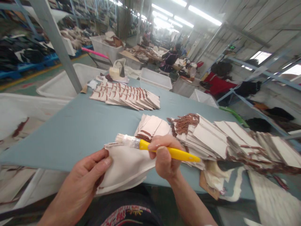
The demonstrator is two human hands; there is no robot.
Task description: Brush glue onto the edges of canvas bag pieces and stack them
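Observation:
My left hand (90,171) pinches the left edge of a cream leather piece (127,166) with a stitched rim, held at the near edge of the table. My right hand (166,155) is closed round the yellow handle of a paintbrush (176,153). Its pale bristles point left, over the top edge of the leather piece. Whether they touch it I cannot tell. Just beyond the right hand lies a small stack of cream pieces (154,125) with brown edges.
Overlapping cream pieces (127,95) lie in rows across the far side of the blue-grey table (94,125). Larger stacks (209,138) fill its right side. White plastic bins (156,78) stand around it. A metal post (58,47) rises at the left. Another person (171,58) sits farther back.

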